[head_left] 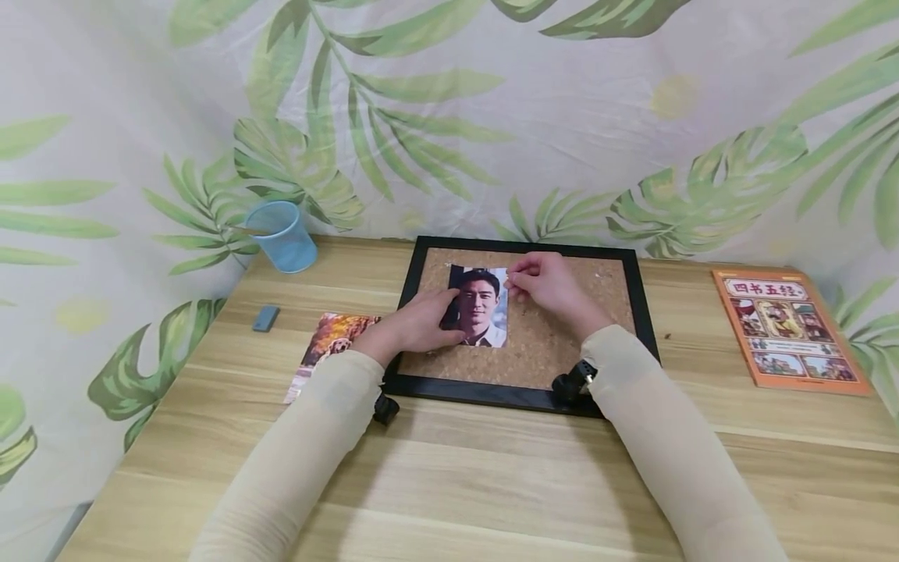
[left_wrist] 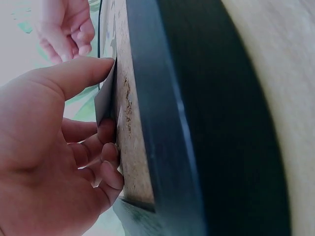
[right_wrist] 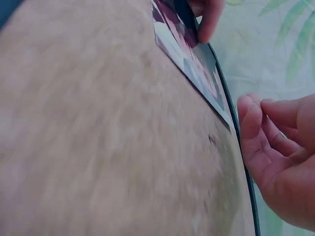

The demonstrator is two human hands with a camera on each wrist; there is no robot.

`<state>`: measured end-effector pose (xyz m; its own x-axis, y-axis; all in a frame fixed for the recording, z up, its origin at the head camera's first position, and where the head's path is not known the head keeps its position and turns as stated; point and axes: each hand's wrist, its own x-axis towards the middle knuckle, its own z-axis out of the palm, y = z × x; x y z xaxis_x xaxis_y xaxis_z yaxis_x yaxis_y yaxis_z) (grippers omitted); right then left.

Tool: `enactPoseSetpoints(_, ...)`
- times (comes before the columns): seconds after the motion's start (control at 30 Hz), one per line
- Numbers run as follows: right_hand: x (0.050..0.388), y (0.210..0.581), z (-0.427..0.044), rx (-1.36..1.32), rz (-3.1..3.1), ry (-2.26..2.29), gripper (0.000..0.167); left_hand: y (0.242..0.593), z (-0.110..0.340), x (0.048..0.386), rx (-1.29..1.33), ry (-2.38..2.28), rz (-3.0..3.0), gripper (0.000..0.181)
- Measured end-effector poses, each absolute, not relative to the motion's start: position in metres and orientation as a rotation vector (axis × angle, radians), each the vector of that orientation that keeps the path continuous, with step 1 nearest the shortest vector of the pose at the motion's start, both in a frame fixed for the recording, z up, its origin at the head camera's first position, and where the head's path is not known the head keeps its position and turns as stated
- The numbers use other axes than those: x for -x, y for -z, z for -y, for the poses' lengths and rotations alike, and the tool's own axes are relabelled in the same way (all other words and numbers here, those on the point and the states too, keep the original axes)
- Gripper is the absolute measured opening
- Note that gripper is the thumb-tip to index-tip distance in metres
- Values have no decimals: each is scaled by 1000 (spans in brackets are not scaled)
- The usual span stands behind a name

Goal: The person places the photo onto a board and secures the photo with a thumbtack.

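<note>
A portrait photo lies against the cork board, left of its middle. My left hand grips the photo's left edge; in the left wrist view the left hand has its thumb and fingers at the lifted grey edge of the photo. By the photo's upper right corner is my right hand. In the right wrist view the right hand has thumb and fingertips together beside the photo; whether anything tiny is between them cannot be made out.
A second photo with a dog lies left of the board, partly under the left forearm. Farther left are a small blue-grey block and a blue mesh cup. An orange book lies at the right. A patterned curtain hangs behind.
</note>
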<state>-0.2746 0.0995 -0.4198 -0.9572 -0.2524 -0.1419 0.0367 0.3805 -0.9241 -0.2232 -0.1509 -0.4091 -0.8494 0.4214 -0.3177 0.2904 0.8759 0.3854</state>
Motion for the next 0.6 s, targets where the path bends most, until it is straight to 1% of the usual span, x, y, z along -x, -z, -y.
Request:
enactPoseSetpoints(0.27, 289, 427, -75, 135, -2306, 1651, 18, 412, 149, 223, -498, -485, -2630, 88)
enactPoseSetpoints(0.5, 299, 427, -60, 200, -2378, 1578, 16, 437, 157, 237, -494, -540, -2654, 92)
enactPoseSetpoints(0.6, 303, 426, -56, 212, -2445, 1454, 16, 436, 157, 237, -490, -518, -2649, 92)
